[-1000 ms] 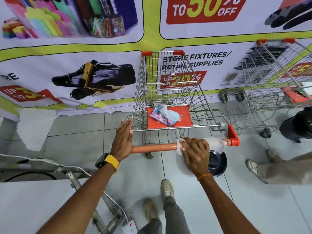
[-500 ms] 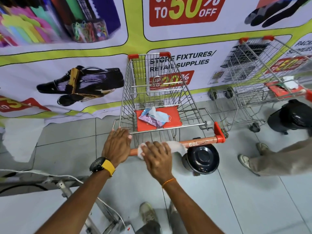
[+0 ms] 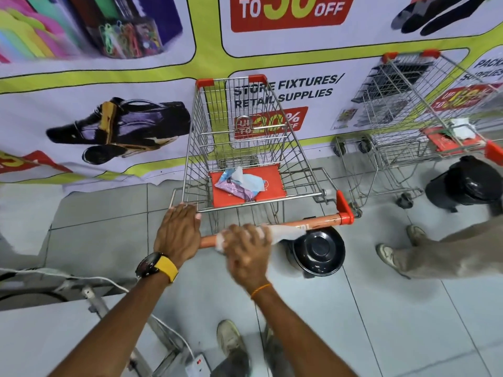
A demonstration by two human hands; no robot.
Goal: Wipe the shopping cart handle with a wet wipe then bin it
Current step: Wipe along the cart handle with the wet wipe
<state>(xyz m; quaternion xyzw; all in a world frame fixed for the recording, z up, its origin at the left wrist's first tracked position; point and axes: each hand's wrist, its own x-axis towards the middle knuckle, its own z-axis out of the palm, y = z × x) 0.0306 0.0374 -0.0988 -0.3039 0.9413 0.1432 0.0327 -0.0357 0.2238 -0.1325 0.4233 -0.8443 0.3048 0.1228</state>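
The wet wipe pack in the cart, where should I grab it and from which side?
Probably best from above, over the cart's handle end: the wet wipe pack lies flat on the orange child seat flap, wire walls around it. Pinch its long edges mid-body, avoiding the loose wipe sticking up from its opening.

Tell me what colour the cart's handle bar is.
Orange, with red end caps; the handle bar shows in the head view.

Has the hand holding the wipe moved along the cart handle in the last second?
Yes. The right hand with the wet wipe slid along the handle, away from the red end cap, toward the left hand.
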